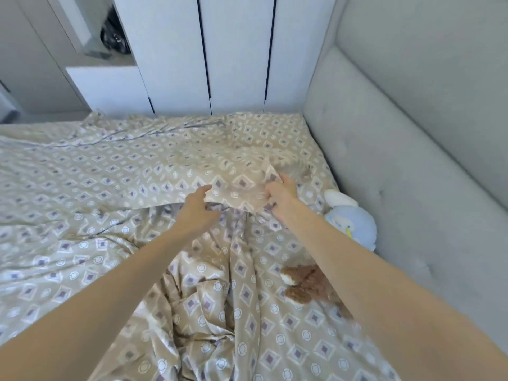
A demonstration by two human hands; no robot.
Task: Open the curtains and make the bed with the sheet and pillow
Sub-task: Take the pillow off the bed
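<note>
A beige sheet [115, 171] with a diamond and circle pattern covers the bed, flatter at the left and crumpled in the near middle. Its top edge lies folded across the bed's middle. My left hand [198, 209] pinches that edge from the left, thumb on top. My right hand [283, 195] grips the same edge a little to the right, with cloth bunched in its fingers. Both arms reach forward over the bed. No pillow or curtain is in view.
A grey padded headboard [398, 166] runs along the right side. A blue and white plush toy [351, 221] and a brown teddy bear [305, 284] lie against it. White wardrobe doors [236, 50] stand behind the bed's far edge.
</note>
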